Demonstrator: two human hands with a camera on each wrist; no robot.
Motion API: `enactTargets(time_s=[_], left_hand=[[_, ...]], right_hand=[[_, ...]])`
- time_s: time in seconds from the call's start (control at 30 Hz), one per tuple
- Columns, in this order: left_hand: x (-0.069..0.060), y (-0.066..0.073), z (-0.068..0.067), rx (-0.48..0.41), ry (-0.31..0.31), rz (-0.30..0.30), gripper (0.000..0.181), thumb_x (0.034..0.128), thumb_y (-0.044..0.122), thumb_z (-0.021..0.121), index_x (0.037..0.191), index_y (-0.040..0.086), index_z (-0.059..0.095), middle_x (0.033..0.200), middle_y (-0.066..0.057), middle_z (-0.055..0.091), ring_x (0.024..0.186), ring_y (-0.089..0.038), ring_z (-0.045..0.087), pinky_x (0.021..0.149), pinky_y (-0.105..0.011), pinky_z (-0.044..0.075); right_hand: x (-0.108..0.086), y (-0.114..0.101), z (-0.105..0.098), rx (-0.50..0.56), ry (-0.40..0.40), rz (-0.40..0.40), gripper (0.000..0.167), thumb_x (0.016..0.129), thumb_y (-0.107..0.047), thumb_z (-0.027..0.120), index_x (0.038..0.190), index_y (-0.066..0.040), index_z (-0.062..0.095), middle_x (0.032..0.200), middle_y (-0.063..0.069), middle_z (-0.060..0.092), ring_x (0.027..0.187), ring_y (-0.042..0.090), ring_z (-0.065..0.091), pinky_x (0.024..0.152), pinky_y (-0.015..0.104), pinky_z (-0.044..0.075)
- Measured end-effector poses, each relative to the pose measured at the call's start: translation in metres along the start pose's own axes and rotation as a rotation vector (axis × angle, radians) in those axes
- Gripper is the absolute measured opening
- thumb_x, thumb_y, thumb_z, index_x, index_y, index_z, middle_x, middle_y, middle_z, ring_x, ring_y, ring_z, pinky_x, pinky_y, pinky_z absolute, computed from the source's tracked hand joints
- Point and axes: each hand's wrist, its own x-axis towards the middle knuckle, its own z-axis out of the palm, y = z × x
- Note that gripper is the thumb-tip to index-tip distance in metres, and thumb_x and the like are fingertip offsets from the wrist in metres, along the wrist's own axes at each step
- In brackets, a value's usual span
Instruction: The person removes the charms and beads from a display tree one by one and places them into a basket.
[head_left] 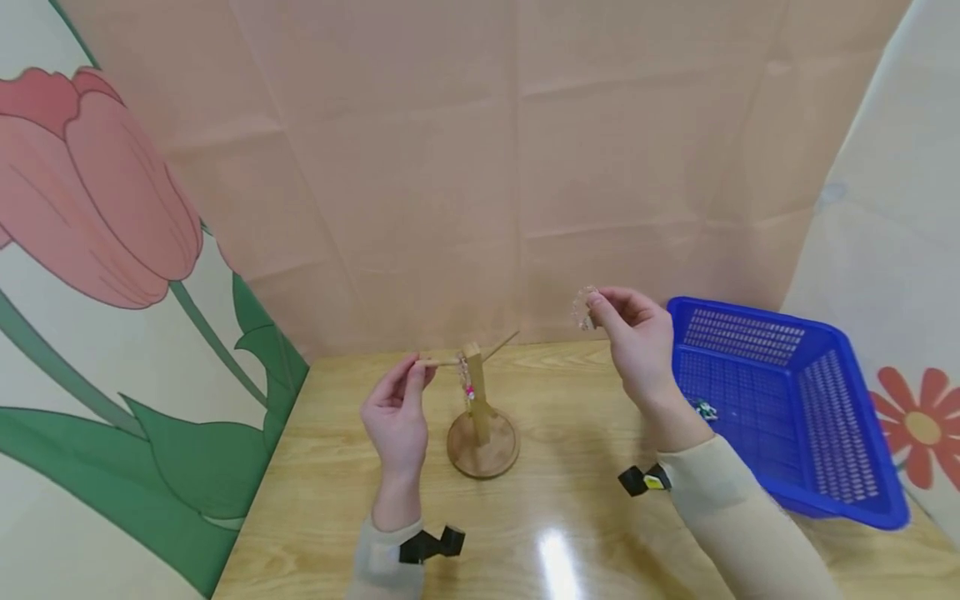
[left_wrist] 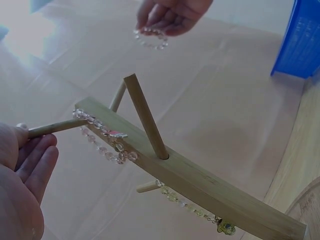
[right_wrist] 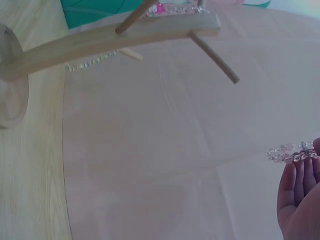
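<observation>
A wooden stand [head_left: 481, 408] with a round base and several pegs stands upright on the table. My left hand [head_left: 399, 415] pinches the end of its left peg [left_wrist: 57, 128] between thumb and fingers. From that peg hangs a clear bead bracelet [left_wrist: 102, 149] with a pink piece on it. A yellow-green bead bracelet [left_wrist: 187, 204] hangs on a lower peg. To the right of the stand and raised above the table, my right hand [head_left: 640, 337] pinches a clear bead bracelet [head_left: 582, 308]; it is apart from the stand's right peg [right_wrist: 214, 57].
A blue plastic basket [head_left: 873, 400] stands on the right of the table, under the right forearm. Small green and white beads [head_left: 705, 409] lie in it. A pink cloth backdrop [head_left: 450, 183] rises behind the table [head_left: 330, 500], with flower-printed panels at both sides.
</observation>
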Motion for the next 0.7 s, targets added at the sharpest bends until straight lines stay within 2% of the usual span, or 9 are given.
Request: enactTargets(time_s=[0.13,0.37,0.7], left_hand=[[0.0,0.0,0.0,0.004,-0.006,0.0,0.018,0.1004,-0.006,0.071,0.114,-0.019,0.072,0.1,-0.017,0.08,0.09,-0.016,0.079,0.087,-0.038,0.068],[0.0,0.001,-0.001,0.018,-0.009,-0.002,0.02,0.1006,-0.007,0.07,0.114,-0.022,0.069,0.1,-0.016,0.08,0.09,-0.015,0.079,0.087,-0.037,0.068],[-0.001,0.002,-0.001,0.015,-0.009,-0.016,0.019,0.1009,-0.006,0.07,0.114,-0.019,0.071,0.101,-0.014,0.08,0.09,-0.015,0.079,0.087,-0.037,0.068]], right_hand=[[0.006,-0.003,-0.01,0.003,-0.014,0.007,0.018,0.1,-0.016,0.079,0.105,0.002,0.078,0.087,-0.002,0.076,0.079,0.011,0.069,0.072,0.02,0.061],[0.009,-0.006,-0.026,-0.068,-0.06,0.0,0.023,0.101,-0.02,0.079,0.11,0.001,0.078,0.09,-0.002,0.076,0.081,0.011,0.07,0.073,0.017,0.06],[0.014,-0.006,-0.051,0.017,0.004,-0.007,0.018,0.097,-0.01,0.082,0.106,0.005,0.077,0.084,0.001,0.076,0.074,0.012,0.068,0.067,0.016,0.06]])
